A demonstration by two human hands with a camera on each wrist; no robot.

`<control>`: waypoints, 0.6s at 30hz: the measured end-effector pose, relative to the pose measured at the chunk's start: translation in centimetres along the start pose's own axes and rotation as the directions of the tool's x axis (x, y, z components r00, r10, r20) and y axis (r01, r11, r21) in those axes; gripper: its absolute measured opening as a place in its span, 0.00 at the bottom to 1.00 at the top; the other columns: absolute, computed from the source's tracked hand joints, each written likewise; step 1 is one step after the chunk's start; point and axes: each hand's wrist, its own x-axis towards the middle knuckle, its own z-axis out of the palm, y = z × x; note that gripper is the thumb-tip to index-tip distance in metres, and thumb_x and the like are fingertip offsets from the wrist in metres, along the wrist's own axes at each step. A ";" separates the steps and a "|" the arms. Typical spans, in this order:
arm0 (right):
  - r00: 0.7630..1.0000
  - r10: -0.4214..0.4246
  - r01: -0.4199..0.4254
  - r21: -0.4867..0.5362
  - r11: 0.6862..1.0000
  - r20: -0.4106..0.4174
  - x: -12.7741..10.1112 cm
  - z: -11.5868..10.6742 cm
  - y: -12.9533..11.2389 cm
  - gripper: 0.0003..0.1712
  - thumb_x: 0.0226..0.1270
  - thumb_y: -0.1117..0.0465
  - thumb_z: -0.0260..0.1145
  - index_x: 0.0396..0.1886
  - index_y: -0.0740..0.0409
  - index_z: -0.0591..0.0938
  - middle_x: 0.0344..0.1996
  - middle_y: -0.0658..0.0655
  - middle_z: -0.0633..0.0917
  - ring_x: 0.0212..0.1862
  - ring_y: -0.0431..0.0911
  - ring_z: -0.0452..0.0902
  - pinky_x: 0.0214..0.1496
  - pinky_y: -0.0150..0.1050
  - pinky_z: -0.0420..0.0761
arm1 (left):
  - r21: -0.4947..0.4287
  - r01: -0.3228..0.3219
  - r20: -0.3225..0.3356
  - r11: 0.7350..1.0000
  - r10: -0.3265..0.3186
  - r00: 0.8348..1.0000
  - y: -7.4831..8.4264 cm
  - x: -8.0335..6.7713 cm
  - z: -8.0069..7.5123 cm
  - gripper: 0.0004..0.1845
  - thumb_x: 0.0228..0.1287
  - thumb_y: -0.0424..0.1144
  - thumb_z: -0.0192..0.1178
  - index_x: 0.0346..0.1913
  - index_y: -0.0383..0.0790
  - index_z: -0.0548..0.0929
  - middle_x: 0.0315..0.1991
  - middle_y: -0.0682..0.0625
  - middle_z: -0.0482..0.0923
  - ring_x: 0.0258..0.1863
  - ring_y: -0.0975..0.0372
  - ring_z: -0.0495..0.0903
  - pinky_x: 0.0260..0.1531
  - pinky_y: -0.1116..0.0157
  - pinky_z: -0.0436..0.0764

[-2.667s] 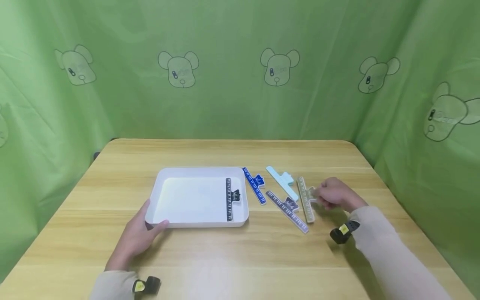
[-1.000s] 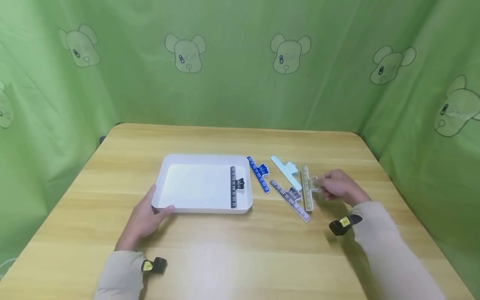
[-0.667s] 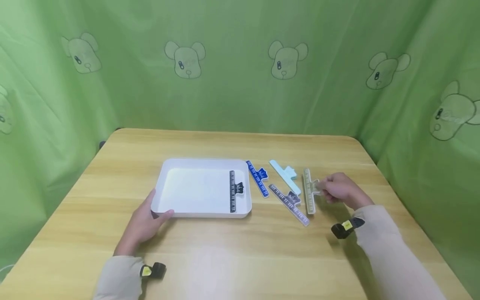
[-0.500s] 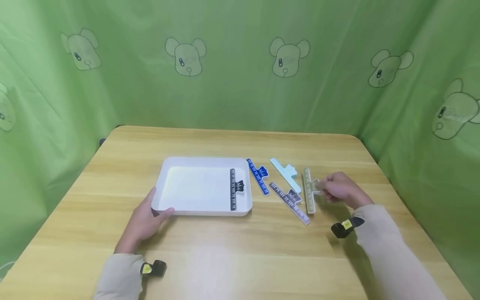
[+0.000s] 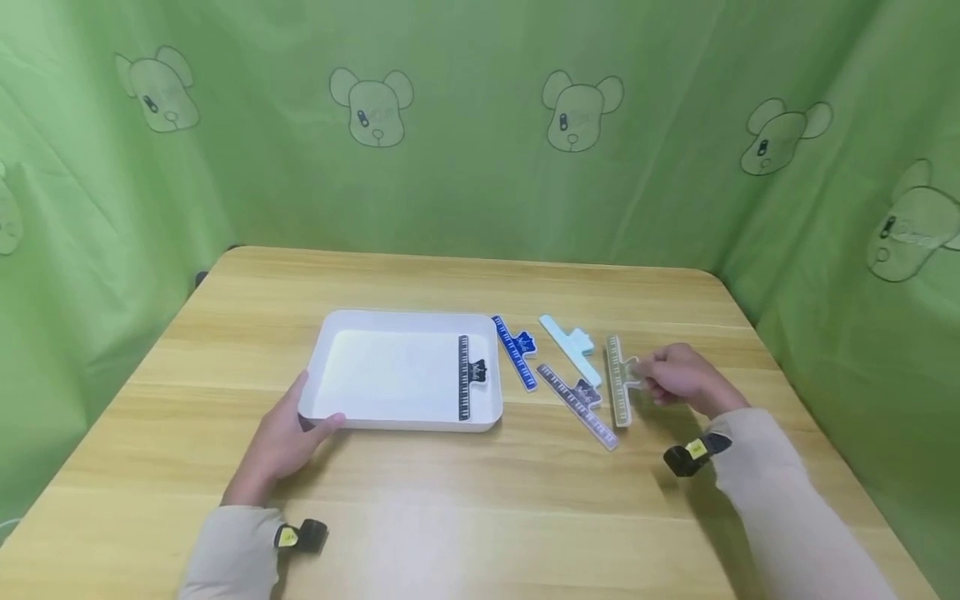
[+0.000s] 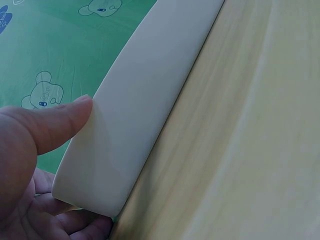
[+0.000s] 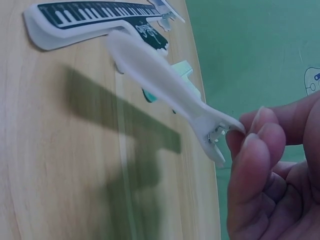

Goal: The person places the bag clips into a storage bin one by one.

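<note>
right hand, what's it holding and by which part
The right hand pinches the pale green clip by its small handle tab, fingers closed on the tab's end; the long bar juts out free above the table.

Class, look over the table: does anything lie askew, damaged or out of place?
Nothing looks damaged or spilled. One black clip lies in the white tray; four others lie at mixed angles on the table. The right hand pinches the pale green clip by its handle.
</note>
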 end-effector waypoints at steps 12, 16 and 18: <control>1.000 -0.017 0.017 -0.011 1.000 -0.001 0.4 -0.3 -0.6 0.15 0.71 0.60 0.57 0.23 0.60 0.73 0.19 0.53 0.75 0.23 0.44 0.72 0.30 0.38 0.82 | 0.009 0.012 -0.002 1.000 -0.012 1.000 0.4 -0.2 0.1 0.52 0.64 0.56 0.61 0.78 0.39 0.40 0.75 0.33 0.46 0.71 0.37 0.50 0.68 0.39 0.52; 1.000 -0.018 0.018 -0.008 1.000 -0.002 0.4 -0.3 -1.0 0.16 0.71 0.60 0.57 0.22 0.60 0.73 0.18 0.51 0.74 0.23 0.43 0.71 0.30 0.37 0.82 | 0.009 0.032 0.003 0.999 -0.032 0.999 0.5 -0.2 0.0 0.52 0.64 0.55 0.61 0.77 0.38 0.39 0.75 0.33 0.45 0.71 0.37 0.48 0.68 0.39 0.51; 1.000 -0.019 0.019 -0.015 1.000 -0.004 0.4 -0.2 -1.2 0.16 0.71 0.59 0.56 0.22 0.59 0.73 0.18 0.51 0.74 0.23 0.43 0.71 0.30 0.37 0.82 | 0.009 0.033 0.006 0.999 -0.033 0.999 0.5 -0.2 -0.1 0.53 0.64 0.56 0.61 0.77 0.38 0.39 0.75 0.33 0.44 0.71 0.37 0.48 0.68 0.39 0.51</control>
